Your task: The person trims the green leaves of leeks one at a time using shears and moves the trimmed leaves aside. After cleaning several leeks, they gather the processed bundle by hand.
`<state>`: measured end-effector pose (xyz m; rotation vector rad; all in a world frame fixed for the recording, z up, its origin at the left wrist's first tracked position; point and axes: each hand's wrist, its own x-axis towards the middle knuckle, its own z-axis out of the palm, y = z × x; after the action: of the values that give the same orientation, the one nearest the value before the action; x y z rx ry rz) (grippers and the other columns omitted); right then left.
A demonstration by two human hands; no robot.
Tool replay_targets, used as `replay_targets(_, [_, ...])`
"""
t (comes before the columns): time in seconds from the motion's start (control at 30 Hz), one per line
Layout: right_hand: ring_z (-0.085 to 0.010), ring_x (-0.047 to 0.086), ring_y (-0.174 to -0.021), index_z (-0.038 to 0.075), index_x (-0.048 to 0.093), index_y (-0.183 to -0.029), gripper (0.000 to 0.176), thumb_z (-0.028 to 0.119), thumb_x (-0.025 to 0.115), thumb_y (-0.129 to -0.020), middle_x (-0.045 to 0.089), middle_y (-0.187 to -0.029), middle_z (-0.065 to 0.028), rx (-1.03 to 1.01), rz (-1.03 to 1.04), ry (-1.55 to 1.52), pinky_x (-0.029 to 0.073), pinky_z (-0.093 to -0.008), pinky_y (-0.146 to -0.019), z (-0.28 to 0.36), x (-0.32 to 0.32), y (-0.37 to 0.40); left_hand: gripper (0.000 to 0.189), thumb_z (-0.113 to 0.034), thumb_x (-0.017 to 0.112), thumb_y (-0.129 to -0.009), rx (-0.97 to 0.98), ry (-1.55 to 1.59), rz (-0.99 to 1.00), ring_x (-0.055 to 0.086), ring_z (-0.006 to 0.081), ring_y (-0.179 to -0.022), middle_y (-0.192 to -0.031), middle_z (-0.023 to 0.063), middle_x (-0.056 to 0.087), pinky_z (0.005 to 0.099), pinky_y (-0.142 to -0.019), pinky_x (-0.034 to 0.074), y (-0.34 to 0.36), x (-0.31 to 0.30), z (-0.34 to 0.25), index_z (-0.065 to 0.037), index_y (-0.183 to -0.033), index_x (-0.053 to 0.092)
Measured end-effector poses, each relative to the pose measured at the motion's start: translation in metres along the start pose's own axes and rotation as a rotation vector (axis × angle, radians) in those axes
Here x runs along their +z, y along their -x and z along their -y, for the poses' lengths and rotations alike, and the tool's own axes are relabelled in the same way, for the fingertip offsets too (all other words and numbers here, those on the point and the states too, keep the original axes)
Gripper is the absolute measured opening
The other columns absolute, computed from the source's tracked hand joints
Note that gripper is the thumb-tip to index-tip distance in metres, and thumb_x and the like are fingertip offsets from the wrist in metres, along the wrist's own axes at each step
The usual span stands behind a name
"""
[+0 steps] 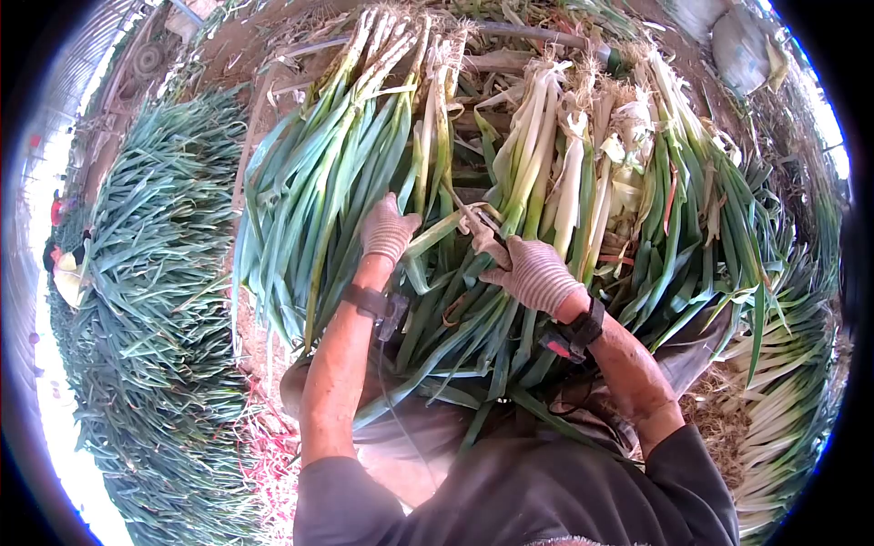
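My left hand (389, 229), in a striped knit glove, is closed on a green onion (432, 235) whose pale stalk runs from it toward my right hand. My right hand (535, 276), gloved the same way, is closed too. A thin brownish piece (482, 235) sticks out from its fingers, but I cannot make out what it is. Under and beside my left hand lies a heap of green onions (337, 155), roots pointing away from me. Another pile of green onions (537, 155), with whiter stalks, lies beyond my right hand. Loose leaves spread across my lap.
A long, dense bank of green onions (164, 346) fills the left side. More onions with white stalks (783, 391) lie in a row at the right. Red ties (269, 455) are scattered on the ground at left. A pale sack (739, 50) sits at the far right.
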<state>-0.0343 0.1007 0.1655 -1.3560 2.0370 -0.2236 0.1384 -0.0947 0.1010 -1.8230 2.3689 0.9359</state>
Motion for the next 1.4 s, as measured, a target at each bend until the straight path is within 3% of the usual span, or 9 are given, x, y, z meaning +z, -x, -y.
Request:
replay_targets(0.43, [-0.0442, 0.067, -0.079, -0.003, 0.063, -0.087, 0.055, 0.049, 0.078, -0.081, 0.066, -0.076, -0.0246, 0.019, 0.015, 0.018, 0.053, -0.0496, -0.073, 0.0, -0.002, -0.01, 0.046, -0.024, 0.069, -0.075, 0.05, -0.064, -0.043, 0.066, 0.0434, -0.104, -0.109, 0.0265, 0.069, 0.0497, -0.091, 0.053, -0.003, 0.012, 0.003, -0.001, -0.114, 0.061])
replay_targets(0.63, [-0.0433, 0.069, -0.08, -0.005, 0.067, -0.088, 0.054, 0.047, 0.077, -0.082, 0.068, -0.078, -0.0255, 0.054, -0.013, -0.013, 0.054, -0.0492, -0.074, 0.003, -0.005, -0.008, 0.064, -0.042, 0.077, -0.078, 0.077, -0.122, -0.015, 0.066, 0.0453, -0.106, -0.121, 0.0284, 0.065, 0.0493, -0.092, 0.054, 0.006, 0.014, -0.014, -0.002, -0.122, 0.055])
replay_targets(0.67, [-0.0435, 0.068, -0.08, -0.005, 0.066, -0.088, 0.054, 0.048, 0.077, -0.082, 0.068, -0.079, -0.0257, 0.069, -0.013, -0.037, 0.054, -0.0491, -0.074, 0.0, -0.006, -0.005, 0.075, -0.053, 0.079, -0.077, 0.062, -0.134, 0.058, 0.066, 0.0448, -0.108, -0.125, 0.0299, 0.062, 0.0486, -0.092, 0.054, 0.004, 0.014, -0.017, 0.0, -0.123, 0.052])
replay_targets(0.7, [-0.0436, 0.068, -0.081, -0.005, 0.065, -0.088, 0.055, 0.048, 0.077, -0.082, 0.067, -0.079, -0.0259, 0.084, -0.013, -0.059, 0.053, -0.049, -0.074, -0.003, -0.007, -0.003, 0.075, -0.05, 0.08, -0.077, 0.056, -0.182, 0.11, 0.067, 0.0428, -0.107, -0.123, 0.0293, 0.063, 0.0477, -0.091, 0.055, 0.009, 0.01, -0.027, 0.001, -0.122, 0.05])
replay_targets(0.77, [-0.0435, 0.068, -0.081, -0.005, 0.066, -0.089, 0.054, 0.048, 0.077, -0.082, 0.068, -0.08, -0.0264, 0.054, -0.014, -0.021, 0.053, -0.0488, -0.075, -0.005, -0.005, -0.006, 0.069, -0.042, 0.081, -0.078, 0.144, -0.246, -0.015, 0.068, 0.0417, -0.105, -0.119, 0.0281, 0.065, 0.0474, -0.089, 0.056, 0.009, 0.034, -0.023, 0.001, -0.121, 0.048])
replay_targets(1.0, [-0.0423, 0.07, -0.078, -0.006, 0.07, -0.086, 0.053, 0.046, 0.078, -0.082, 0.069, -0.077, -0.0256, 0.007, -0.016, 0.029, 0.056, -0.0482, -0.075, -0.004, -0.015, -0.03, 0.054, -0.026, 0.077, -0.078, 0.055, -0.163, 0.012, 0.069, 0.0413, -0.1, -0.106, 0.0248, 0.07, 0.0486, -0.088, 0.056, 0.003, 0.038, -0.028, 0.0, -0.116, 0.049])
replay_targets(1.4, [-0.0449, 0.068, -0.082, -0.005, 0.068, -0.09, 0.057, 0.05, 0.077, -0.081, 0.067, -0.079, -0.0272, 0.032, -0.057, -0.045, 0.053, -0.0492, -0.075, 0.004, -0.026, -0.062, 0.053, -0.03, 0.079, -0.077, 0.081, -0.161, 0.038, 0.07, 0.0394, -0.099, -0.101, 0.0262, 0.071, 0.0458, -0.089, 0.056, -0.014, 0.034, -0.02, 0.0, -0.113, 0.054])
